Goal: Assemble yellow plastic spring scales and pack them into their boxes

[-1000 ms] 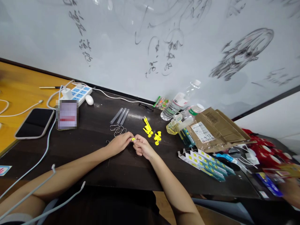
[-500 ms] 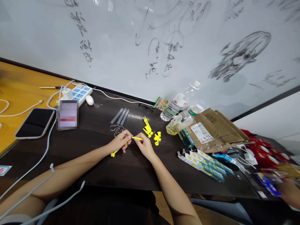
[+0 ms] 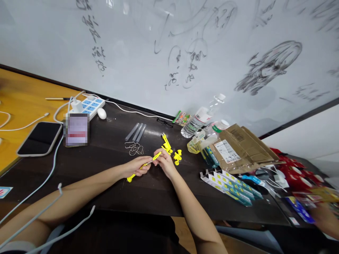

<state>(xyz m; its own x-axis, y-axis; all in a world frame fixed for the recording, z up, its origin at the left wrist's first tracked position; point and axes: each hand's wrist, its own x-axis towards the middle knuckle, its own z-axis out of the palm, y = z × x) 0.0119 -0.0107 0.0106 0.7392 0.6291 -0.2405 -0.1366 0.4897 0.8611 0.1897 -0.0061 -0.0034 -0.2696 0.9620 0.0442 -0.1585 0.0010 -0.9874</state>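
Since the frame half a second ago, the yellow piece (image 3: 157, 156) at the right hand (image 3: 164, 163) has swung from nearly level to a steeper slant, and the far end of the yellow rod (image 3: 129, 179) has dipped slightly towards the desk's near edge. Both are above the middle of the desk (image 3: 111, 190). The left hand (image 3: 137, 167) is curled closed around the rod, apparently to steady it; the right pinches the piece between thumb and fingers, seemingly to control its angle. A thin greyish stretch shows between them; whether they are joined, I cannot tell.

Just beyond the right fingers, and partly screened by them, lie loose yellow parts (image 3: 165, 140), with small round yellow pieces (image 3: 177, 157) beside them, probably within easy reach. Wire clips (image 3: 134, 149) and clear tubes (image 3: 135, 132) rest towards the far edge. Bottles (image 3: 194, 123) and flattened cardboard (image 3: 238, 144) crowd the far right corner, printed cartons (image 3: 230, 188) the near right. White cables (image 3: 91, 212) cross in front of the left forearm.
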